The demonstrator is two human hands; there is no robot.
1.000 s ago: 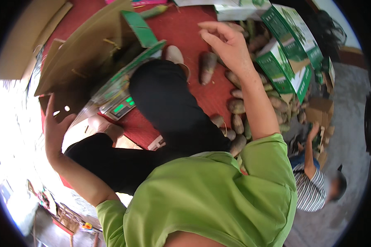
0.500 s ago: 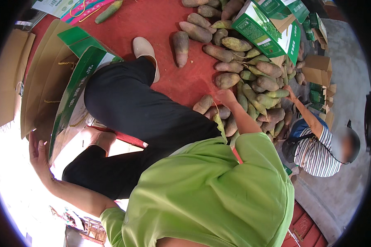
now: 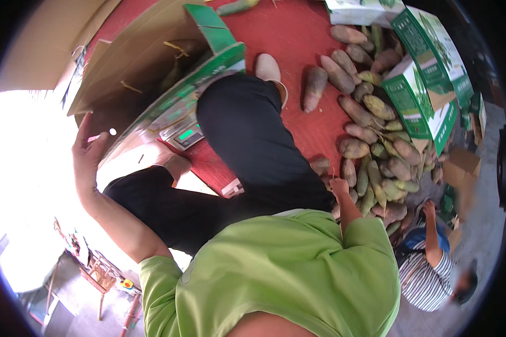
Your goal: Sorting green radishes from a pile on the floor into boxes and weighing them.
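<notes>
My left hand (image 3: 87, 157) is at the near end of an open cardboard box (image 3: 135, 73), its thumb and fingers apart around the box's edge. Under the green-and-white side of this box is a scale (image 3: 186, 136) with a lit green display. Inside, the box is shadowed, with yellow cord handles showing. My right hand (image 3: 339, 186) is closed at the near side of a heap of large radishes (image 3: 376, 163), beside a half-hidden radish (image 3: 320, 164). A thin root or stem shows by its fingers; what they hold is not clear.
A single radish (image 3: 315, 89) lies on the red floor covering near my shoe (image 3: 269, 68). Green-and-white cartons (image 3: 416, 104) rest on the heap. A co-worker in a striped shirt (image 3: 427, 281) reaches toward the heap's right side. A wooden chair (image 3: 101, 278) stands at lower left.
The view has turned, so the box and heap sit differently in it. My right hand has closed among the radishes. The scale's display has come into sight. The co-worker's hand has left a radish.
</notes>
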